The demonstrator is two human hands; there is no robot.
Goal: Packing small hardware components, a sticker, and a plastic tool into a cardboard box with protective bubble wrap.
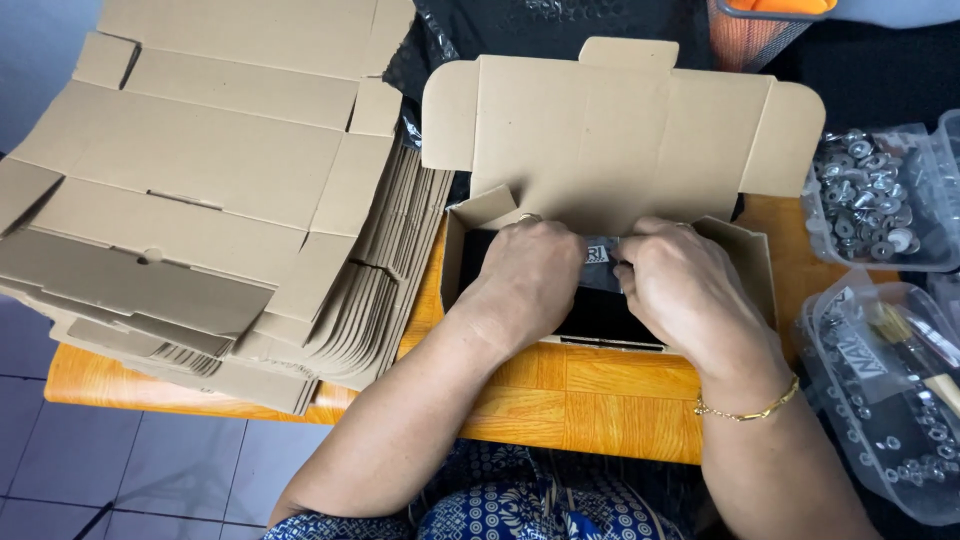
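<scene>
Two bare hands work inside an open cardboard box that sits on an orange wooden table, its lid thrown back and standing upright so the interior stays reachable. The left hand lies knuckles-up in the box, fingers curled down onto a flat black packet that fills the bottom; the right hand, with a thin gold bracelet at the wrist, meets it from the other side, its fingertips drawn together at the packet's upper edge. Between the two hands shows a small grey-and-black label with white lettering (the fingertips themselves are tucked out of sight, so it cannot be told exactly what each one pinches). The grip appears to be one of pressing and squaring the packet flat against the box floor.

Left of the box, a tall fanned stack of flat cardboard blanks rests within arm's reach, unfolded and overhanging the table's edge. Right of the box stand clear plastic tubs: one heaped with small silver metal rings, and nearer the person another holding scattered rings and a printed black-and-white wrapper. Behind the box lies crumpled black plastic.
</scene>
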